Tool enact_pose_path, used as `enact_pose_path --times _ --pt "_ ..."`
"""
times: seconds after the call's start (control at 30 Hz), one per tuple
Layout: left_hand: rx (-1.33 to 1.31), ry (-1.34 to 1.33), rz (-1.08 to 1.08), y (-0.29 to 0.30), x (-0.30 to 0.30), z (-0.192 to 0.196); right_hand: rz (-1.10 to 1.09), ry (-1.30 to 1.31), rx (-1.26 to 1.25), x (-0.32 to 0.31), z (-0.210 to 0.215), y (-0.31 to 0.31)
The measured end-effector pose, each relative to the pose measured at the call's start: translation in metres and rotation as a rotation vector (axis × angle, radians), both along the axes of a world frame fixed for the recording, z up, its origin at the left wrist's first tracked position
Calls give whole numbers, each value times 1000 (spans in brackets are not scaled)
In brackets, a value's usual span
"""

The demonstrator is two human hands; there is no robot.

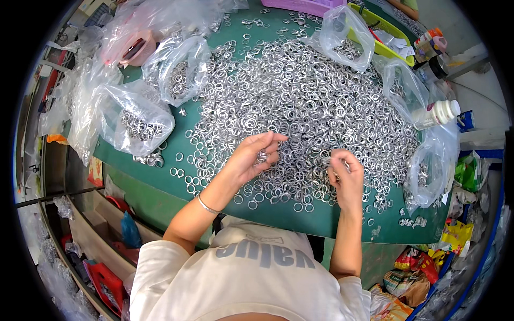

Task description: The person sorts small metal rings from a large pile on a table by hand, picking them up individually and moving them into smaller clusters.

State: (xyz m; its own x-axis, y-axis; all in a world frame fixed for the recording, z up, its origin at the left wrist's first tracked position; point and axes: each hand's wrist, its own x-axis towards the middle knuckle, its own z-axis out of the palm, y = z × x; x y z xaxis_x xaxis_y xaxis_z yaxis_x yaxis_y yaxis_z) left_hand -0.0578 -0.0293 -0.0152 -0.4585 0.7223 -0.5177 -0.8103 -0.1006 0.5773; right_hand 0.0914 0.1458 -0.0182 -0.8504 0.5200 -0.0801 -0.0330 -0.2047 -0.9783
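Left hand (249, 158) curled round rings (262, 157), likely against spilling; right hand (348, 176) bent, grip unclear; heap (305, 91) spread on desk (160, 179), apparently for reach.

Cannot see fully inside the right hand (347, 170), blurred at three o'clock, nor the whole purple basket (306, 6), cut off at twelve.

Rings (300, 101) on table (284, 218), bags (136, 109) left and right

Off-white T-shirt (230, 291) — short sleeves (158, 270), grey lettering (261, 254), slim silver bangle (205, 207) — left arm (194, 220)
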Motion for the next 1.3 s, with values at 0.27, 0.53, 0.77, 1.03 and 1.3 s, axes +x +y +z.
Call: enact_pose_path --times 0.27,0.53,0.77,1.03,1.3 --pt "138 -366 118 5 -16 -13 -170 126 -984 2 -3 2" --pt "-32 206 -132 -7 -9 0 28 -310 -235 7 7 -11" --pt "-520 1159 -210 -28 29 -4 30 -335 758 8 11 -46" --pt "-594 1584 -183 3 31 -18 -1 -264 1291 -11 -9 -64" --pt "-584 1378 -156 0 24 -4 2 -199 1311 -10 -16 -58"
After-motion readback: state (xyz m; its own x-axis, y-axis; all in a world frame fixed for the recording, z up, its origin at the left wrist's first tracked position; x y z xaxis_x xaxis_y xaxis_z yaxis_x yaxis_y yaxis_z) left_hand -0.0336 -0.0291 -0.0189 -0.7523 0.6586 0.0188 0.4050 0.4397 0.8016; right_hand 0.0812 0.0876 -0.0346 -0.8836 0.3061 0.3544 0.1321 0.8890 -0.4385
